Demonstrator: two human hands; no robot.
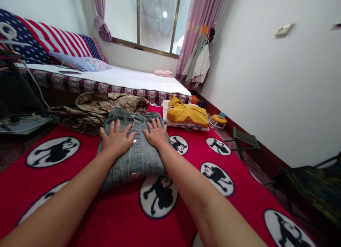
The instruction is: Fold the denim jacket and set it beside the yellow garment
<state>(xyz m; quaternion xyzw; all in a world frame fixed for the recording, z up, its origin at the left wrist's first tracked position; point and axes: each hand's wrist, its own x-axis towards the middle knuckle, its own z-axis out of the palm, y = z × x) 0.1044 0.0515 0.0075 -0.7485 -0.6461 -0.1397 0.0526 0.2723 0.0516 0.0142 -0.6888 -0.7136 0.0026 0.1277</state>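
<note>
Denim jacket [141,158], folded: stiff, weighty, best taken at its side edges; left hand [116,138] and right hand [156,133] press flat, open, gripping nothing.

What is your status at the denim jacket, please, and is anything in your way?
Left hand and right hand flat on folded denim jacket. Jacket on red monkey-print blanket. Brown patterned garment against its far edge.

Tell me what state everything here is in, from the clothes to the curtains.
Left hand: flat on the jacket, fingers spread
Right hand: flat on the jacket, fingers spread
Denim jacket: folded, lying flat
Brown patterned garment: crumpled
Yellow garment: folded, on a white stack
Red monkey-print blanket: spread out
Pink curtain: tied back
</note>
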